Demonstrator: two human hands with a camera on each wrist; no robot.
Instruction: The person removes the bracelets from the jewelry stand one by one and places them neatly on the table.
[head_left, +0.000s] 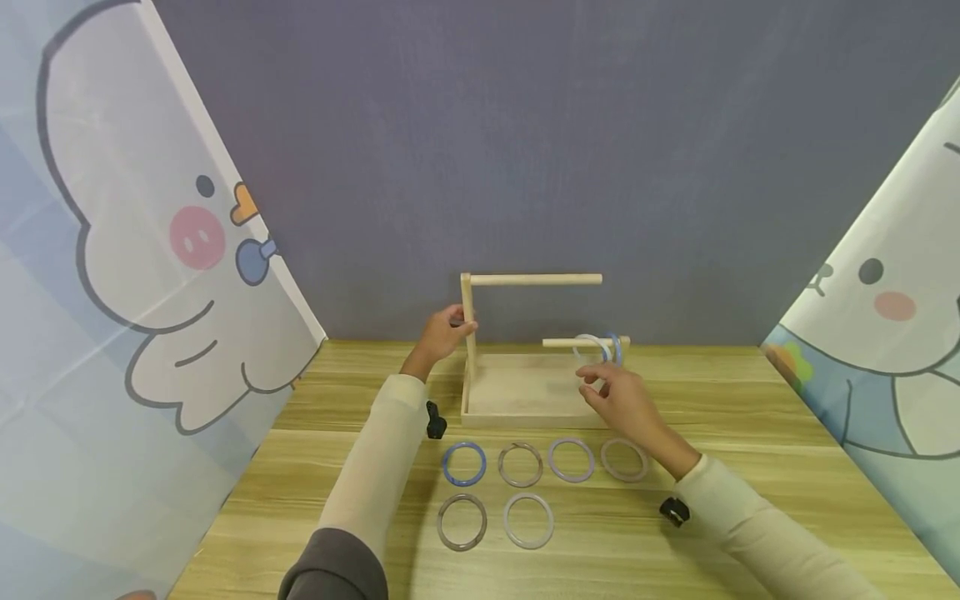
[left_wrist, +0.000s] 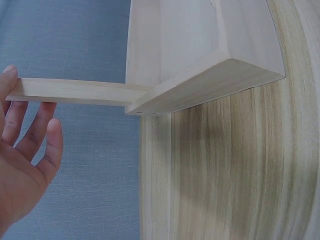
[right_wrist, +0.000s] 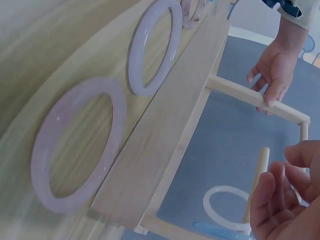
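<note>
At ten o'clock on the wooden rack (head_left: 532, 387), the left hand (head_left: 442, 335) pinches the upright post (head_left: 469, 337) between thumb and fingers. At four o'clock the right hand (head_left: 622, 404) hovers, fingers loosely bent, thumb apart. A white bangle (right_wrist: 207, 202) and blue bangle (head_left: 617, 348) hang on the lower peg (head_left: 558, 342), two o'clock; six loose bangles (head_left: 551, 460) lie toward six.

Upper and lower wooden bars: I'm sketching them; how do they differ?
The upper bar looks longer than the lower bar. The upper bar's free end points right, the lower bar's left. The upper bar is bare; the lower bar carries a white ring and a blue ring. Both are pale wood.
</note>
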